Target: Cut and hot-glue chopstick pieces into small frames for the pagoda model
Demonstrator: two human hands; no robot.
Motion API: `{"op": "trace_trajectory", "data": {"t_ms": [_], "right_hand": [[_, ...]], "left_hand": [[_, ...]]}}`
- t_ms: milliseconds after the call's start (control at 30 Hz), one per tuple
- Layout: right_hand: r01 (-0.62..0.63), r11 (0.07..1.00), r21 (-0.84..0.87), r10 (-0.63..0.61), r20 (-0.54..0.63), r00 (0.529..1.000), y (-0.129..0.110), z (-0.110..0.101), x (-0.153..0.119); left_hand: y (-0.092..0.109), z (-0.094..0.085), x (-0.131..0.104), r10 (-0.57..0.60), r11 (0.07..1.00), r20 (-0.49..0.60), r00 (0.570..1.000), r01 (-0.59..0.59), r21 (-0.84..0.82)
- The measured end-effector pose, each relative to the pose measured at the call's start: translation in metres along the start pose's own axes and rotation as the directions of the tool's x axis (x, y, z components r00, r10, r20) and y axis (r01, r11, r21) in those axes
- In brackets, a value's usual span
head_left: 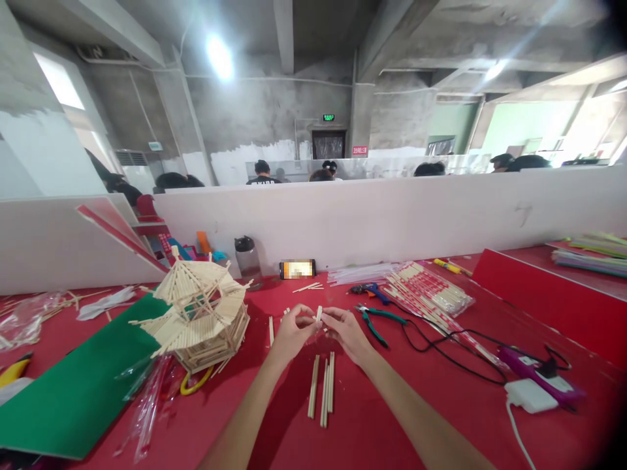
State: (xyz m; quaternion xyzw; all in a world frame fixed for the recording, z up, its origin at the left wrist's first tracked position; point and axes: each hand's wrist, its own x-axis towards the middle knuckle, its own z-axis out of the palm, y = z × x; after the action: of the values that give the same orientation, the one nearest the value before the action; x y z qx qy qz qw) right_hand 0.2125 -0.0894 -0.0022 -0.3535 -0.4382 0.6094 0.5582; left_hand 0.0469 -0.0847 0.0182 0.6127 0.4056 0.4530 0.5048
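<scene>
My left hand (294, 328) and my right hand (345, 328) meet above the red table, fingers closed on a short pale wooden piece (319, 313) between them. Below the hands lie several pale wooden sticks (328, 390), pointing toward me. Another stick (271, 331) lies just left of my left hand. Farther left stands a pavilion-like model (206, 313) built of thin sticks, with tiered roofs. Green-handled pliers (376, 320) rest to the right of my right hand, with a blue glue gun (371, 290) behind them.
A bottle (248, 261) and a phone (297, 269) stand by the white partition (343, 222). Packed sticks (431, 287), a black cable and a purple power strip (539, 375) lie right. A green board (88, 378) and yellow-handled scissors (196, 382) are left. People sit beyond the partition.
</scene>
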Motion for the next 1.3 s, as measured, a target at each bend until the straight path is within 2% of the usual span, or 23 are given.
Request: {"op": "trace_trajectory", "data": {"t_ms": [100,200,333,667,900,1300], "right_hand": [[0.039,0.997,-0.072,-0.037,0.031,0.999,-0.002,0.001,0.000],[0.055,0.990,-0.131,-0.059,-0.025,0.998,0.000,0.000,0.001],[0.034,0.993,-0.110,-0.044,-0.089,0.995,0.005,-0.003,0.003],[0.052,0.994,-0.096,-0.058,-0.067,0.996,0.008,-0.012,0.011],[0.032,0.996,-0.079,-0.040,-0.101,0.994,0.006,-0.006,0.007],[0.073,0.990,-0.117,-0.078,-0.035,0.996,0.015,-0.013,0.011]], "left_hand": [[-0.005,0.000,0.001,-0.021,0.999,0.002,1.000,0.021,-0.035],[-0.008,0.003,0.000,-0.026,0.999,0.005,1.000,0.026,-0.040],[-0.009,0.009,-0.002,-0.055,0.996,0.011,0.998,0.055,-0.076],[-0.006,0.008,-0.005,-0.172,0.953,0.051,0.984,0.179,-0.245],[-0.009,0.009,-0.004,-0.060,0.995,0.014,0.998,0.061,-0.079],[-0.015,0.007,-0.001,-0.024,0.996,-0.004,1.000,0.024,0.083]]}}
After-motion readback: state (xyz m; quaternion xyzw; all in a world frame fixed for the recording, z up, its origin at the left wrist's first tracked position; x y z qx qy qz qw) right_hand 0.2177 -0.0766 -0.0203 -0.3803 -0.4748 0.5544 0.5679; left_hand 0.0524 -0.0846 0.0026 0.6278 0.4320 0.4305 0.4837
